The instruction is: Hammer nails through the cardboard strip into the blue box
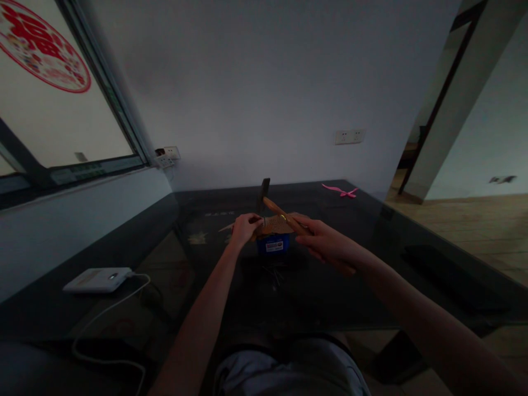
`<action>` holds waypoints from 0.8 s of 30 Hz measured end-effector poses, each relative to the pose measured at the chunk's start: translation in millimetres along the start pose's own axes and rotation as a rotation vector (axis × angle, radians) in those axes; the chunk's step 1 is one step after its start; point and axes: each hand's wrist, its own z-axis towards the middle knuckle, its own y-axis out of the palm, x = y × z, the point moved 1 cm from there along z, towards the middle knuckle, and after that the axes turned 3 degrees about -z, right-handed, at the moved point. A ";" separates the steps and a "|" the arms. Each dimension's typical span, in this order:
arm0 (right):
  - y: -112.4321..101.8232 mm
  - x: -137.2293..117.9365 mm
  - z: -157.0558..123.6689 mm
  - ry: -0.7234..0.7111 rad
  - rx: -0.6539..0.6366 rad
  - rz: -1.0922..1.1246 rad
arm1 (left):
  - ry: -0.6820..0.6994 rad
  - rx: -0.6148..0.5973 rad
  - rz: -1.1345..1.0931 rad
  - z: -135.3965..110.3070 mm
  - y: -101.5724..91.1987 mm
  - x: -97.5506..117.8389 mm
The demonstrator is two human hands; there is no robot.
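My right hand (324, 242) is wrapped round the wooden handle of a hammer (277, 208), whose dark head is raised above a piece of brown cardboard (275, 224). The cardboard lies across the top of a blue box (273, 245) with a white label. At the cardboard's left side, my left hand (246, 228) pinches a thin upright nail (264, 221), its lower end at the cardboard. Several loose nails (275, 274) are scattered on the dark table in front of the box. The hammer head is above the nail, apart from it.
A white power bank (99, 279) with a cable lies at the left of the dark glossy table (214, 269). A pink ribbon (344, 192) rests near the far right corner. A flat black object (454, 278) is at the right edge. The wall borders the far side.
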 end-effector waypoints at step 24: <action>5.8 3.9 0.6 0.003 -0.025 0.017 | -0.050 0.016 0.050 -0.1 2.2 1.3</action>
